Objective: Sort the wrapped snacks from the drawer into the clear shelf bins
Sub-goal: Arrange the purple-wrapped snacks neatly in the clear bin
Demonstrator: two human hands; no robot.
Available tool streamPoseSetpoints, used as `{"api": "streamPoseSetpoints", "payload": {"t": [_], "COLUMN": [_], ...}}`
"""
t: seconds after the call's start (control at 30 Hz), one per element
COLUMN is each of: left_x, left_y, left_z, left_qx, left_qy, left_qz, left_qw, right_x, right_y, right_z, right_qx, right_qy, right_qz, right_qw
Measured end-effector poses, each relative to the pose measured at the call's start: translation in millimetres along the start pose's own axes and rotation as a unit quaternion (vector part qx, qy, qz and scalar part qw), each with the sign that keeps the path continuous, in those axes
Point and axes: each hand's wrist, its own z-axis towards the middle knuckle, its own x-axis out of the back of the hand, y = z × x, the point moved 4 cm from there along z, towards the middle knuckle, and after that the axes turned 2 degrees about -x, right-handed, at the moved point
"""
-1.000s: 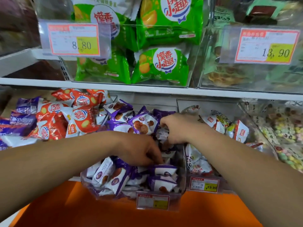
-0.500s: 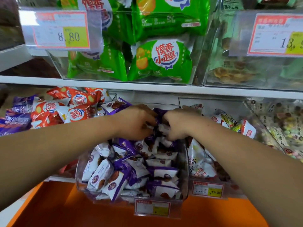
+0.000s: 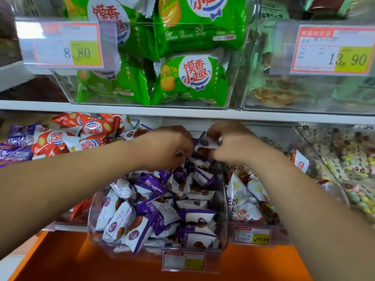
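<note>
A clear shelf bin (image 3: 95,232) in the middle of the lower shelf is heaped with several purple-and-white wrapped snacks (image 3: 160,209). Both my hands reach to the back of this bin under the upper shelf. My right hand (image 3: 229,145) pinches one purple-and-white snack packet (image 3: 205,144) above the heap. My left hand (image 3: 168,147) has its fingers curled down into the snacks right beside that packet; what it holds is hidden. The drawer is not in view.
Red-and-white snack packs (image 3: 85,132) and purple packs (image 3: 16,151) fill bins to the left. A bin of white packs (image 3: 245,199) and one of pastel candy bags (image 3: 353,165) stand to the right. Green packs (image 3: 190,78) sit in the upper bin. An orange ledge (image 3: 60,260) runs below.
Both hands moved from the front and middle of the purple-snack bin to its back and came together. The right hand now pinches a packet there.
</note>
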Motion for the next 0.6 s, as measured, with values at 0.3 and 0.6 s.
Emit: {"api": "streamPoseSetpoints", "payload": {"t": [0.3,0.6], "left_x": [-19.6,-41.0], "left_y": [-10.0,11.7], "left_z": [10.1,16.5], "left_qx": [0.106,0.077], "left_qy": [-0.014,-0.136], "left_qz": [-0.147,-0.069], "left_qw": [0.983,0.985], "right_x": [-24.1,-19.3], "right_y": [22.0,23.0], "right_z": [-6.8,-1.2], "right_qx": [-0.025,-0.006], "right_qy": [0.063,0.030], "right_qz": [0.186,0.205], "right_qw": [0.980,0.978]}}
